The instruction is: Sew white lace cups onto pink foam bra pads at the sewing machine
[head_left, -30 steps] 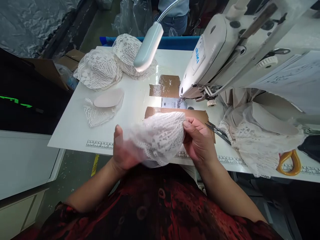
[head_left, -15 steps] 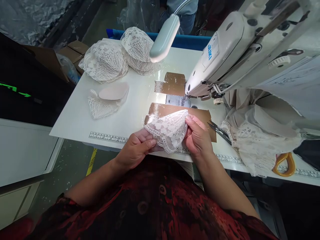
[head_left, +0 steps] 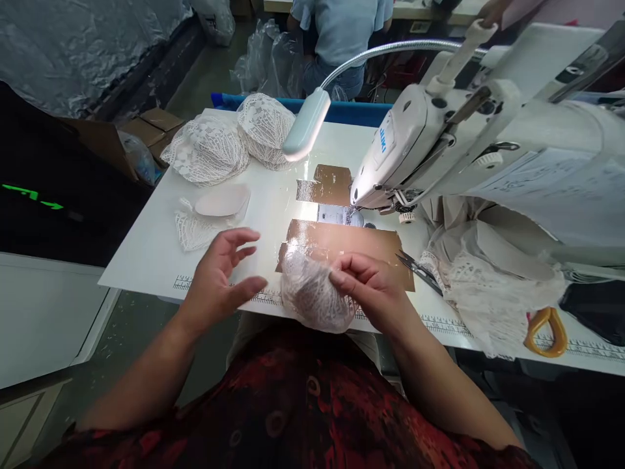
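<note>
A white lace cup piece [head_left: 317,296] hangs at the table's front edge, pinched at its right side by my right hand [head_left: 368,283]. My left hand [head_left: 219,277] is off the lace, its fingers and thumb spread apart with nothing between them. Just beyond that hand, a smooth beige cup pad [head_left: 222,200] lies with a scrap of lace [head_left: 193,229]. The white sewing machine [head_left: 395,143] stands ahead of my right hand, its needle area over a metal plate [head_left: 334,214] framed by brown tape [head_left: 342,238].
Two stacks of lace cups, one left [head_left: 208,150] and one right [head_left: 267,127], sit at the back left. A lamp [head_left: 307,124] overhangs the table. To the right are small snips [head_left: 420,270], a lace heap [head_left: 488,293] and orange-handled scissors [head_left: 547,332]. Beyond sits a person [head_left: 344,39].
My left hand has let go of the lace piece and moved left, opening. The piece has turned over and come down nearer me, still in my right hand. The view has tilted up.
</note>
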`<state>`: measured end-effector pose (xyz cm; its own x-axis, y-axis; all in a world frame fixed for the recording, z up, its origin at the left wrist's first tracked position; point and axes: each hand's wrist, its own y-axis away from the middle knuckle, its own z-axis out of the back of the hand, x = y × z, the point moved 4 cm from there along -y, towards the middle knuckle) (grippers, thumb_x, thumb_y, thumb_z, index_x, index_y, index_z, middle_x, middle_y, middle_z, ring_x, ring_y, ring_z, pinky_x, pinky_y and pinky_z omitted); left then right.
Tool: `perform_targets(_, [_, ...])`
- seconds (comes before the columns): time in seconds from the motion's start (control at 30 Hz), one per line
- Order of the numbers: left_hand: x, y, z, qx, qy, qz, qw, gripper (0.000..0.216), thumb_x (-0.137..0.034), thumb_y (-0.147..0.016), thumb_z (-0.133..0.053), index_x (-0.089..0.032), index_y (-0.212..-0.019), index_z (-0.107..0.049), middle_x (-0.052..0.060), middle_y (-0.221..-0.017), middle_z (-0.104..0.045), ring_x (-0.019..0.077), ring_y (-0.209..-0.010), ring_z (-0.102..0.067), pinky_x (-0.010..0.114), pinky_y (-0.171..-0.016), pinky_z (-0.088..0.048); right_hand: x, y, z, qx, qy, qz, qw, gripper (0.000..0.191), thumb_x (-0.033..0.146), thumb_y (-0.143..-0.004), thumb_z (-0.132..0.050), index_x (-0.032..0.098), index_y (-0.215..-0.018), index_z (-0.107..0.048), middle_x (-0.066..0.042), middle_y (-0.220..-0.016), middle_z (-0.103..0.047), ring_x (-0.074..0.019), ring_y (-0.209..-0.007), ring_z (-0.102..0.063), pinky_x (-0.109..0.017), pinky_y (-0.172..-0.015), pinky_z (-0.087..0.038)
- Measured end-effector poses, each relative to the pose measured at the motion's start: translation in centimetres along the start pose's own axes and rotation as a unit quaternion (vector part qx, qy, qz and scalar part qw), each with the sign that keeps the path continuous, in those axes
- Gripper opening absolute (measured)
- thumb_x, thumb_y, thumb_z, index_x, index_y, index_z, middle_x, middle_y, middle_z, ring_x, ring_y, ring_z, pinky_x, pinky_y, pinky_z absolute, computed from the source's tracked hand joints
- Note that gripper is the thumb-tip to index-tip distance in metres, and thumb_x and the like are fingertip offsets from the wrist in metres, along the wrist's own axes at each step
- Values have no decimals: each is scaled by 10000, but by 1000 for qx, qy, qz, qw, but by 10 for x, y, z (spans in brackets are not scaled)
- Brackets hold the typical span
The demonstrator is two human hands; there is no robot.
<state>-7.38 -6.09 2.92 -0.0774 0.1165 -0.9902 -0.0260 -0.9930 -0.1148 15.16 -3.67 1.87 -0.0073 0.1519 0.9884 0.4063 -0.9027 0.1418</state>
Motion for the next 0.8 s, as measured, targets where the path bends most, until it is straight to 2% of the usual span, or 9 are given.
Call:
perform_targets(0.03, [-10, -4, -7, 42, -21, -36, 998, 555, -369, -646, -794, -227, -1116, -536, 79, -1268, -509, 256, -1245, -436, 413, -1099, -322, 6, 4, -5, 33, 34, 11, 999, 200, 379, -810, -634, 182, -776, -617, 22, -628, -538, -89, -533, -467, -207, -475, -380])
perform_targets(0.1, [-23, -9, -27, 152, -46, -53, 986, 487, -324, -660, -785, -215, -1081, -564, 79, -1192, -555, 241, -1155, -497, 390, -1060, -359, 16, 10, -12, 68, 94, 37, 993, 187, 362, -844, -599, 183, -790, -621, 9, -661, -559, -96, -564, -483, -213, -497, -392])
perform_targets(0.17, [-27, -13, -46, 231, -51, -22, 971, 293, -306, -739, -719, -186, -978, -597, 58, -996, -611, 192, -952, -568, 334, -914, -456, 24, 12, -14, 74, 148, 70, 984, 181, 341, -864, -574, 183, -792, -626, 1, -675, -580, -105, -588, -500, -221, -523, -406])
perform_targets(0.23, [-25, -16, -58, 267, -33, 22, 963, 172, -319, -814, -636, -158, -867, -610, 34, -825, -603, 147, -776, -558, 271, -737, -480, 29, 13, -12, 65, 191, 104, 974, 165, 309, -871, -566, 184, -788, -633, 1, -677, -599, -109, -601, -516, -224, -544, -414])
perform_targets(0.33, [-18, -20, -65, 275, -11, 64, 959, 198, -326, -839, -600, -133, -797, -619, 21, -731, -578, 116, -674, -511, 225, -605, -437, 33, 12, -5, 47, 232, 135, 962, 144, 261, -873, -562, 187, -773, -634, 12, -650, -604, -104, -583, -521, -218, -538, -405])
perform_targets(0.47, [-15, -25, -66, 277, -30, 55, 959, 187, -299, -835, -599, -125, -777, -635, 16, -698, -569, 108, -647, -488, 219, -573, -403, 36, 12, 2, 29, 263, 160, 951, 117, 225, -860, -574, 187, -768, -636, 24, -628, -599, -92, -564, -513, -211, -536, -392])
perform_targets(0.63, [-6, -29, -73, 229, -17, 49, 972, 203, -311, -799, -641, -120, -730, -645, 8, -642, -548, 101, -592, -469, 224, -530, -365, 30, 4, 7, 22, 225, 112, 968, 147, 271, -848, -587, 183, -742, -635, 19, -608, -591, -92, -535, -490, -212, -497, -379])
perform_targets(0.7, [5, -30, -80, 198, 48, 99, 974, 235, -336, -760, -679, -124, -681, -616, -18, -572, -496, 84, -536, -427, 214, -496, -332, 22, -3, 9, 23, 174, 76, 982, 176, 316, -821, -619, 176, -715, -627, 19, -600, -574, -89, -525, -471, -209, -474, -368])
perform_targets(0.8, [21, -31, -84, 149, 169, 223, 948, 293, -366, -701, -714, -142, -628, -542, -38, -522, -474, 71, -468, -410, 202, -456, -323, 6, -13, 15, 30, 70, 18, 997, 227, 388, -768, -667, 174, -707, -620, 18, -614, -571, -93, -544, -483, -211, -482, -392])
